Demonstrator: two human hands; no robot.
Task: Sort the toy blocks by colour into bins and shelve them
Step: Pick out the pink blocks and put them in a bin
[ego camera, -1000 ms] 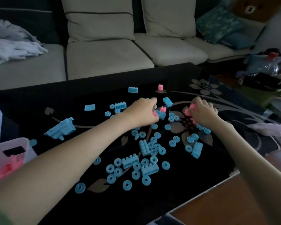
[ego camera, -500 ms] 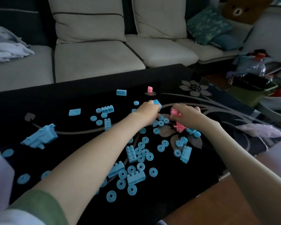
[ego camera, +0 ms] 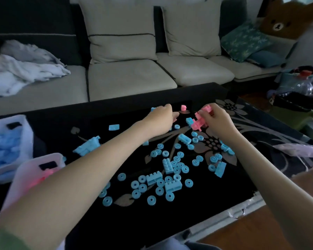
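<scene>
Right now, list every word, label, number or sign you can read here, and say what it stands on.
No readable text anywhere in this view.
blue blocks and pink blocks: studs only, no print visible.
bin of blue blocks and bin of pink blocks: no labels showing.
plastic bottle at far right: anything on it is too blurred to read.
bear cushion: a face, no words.
</scene>
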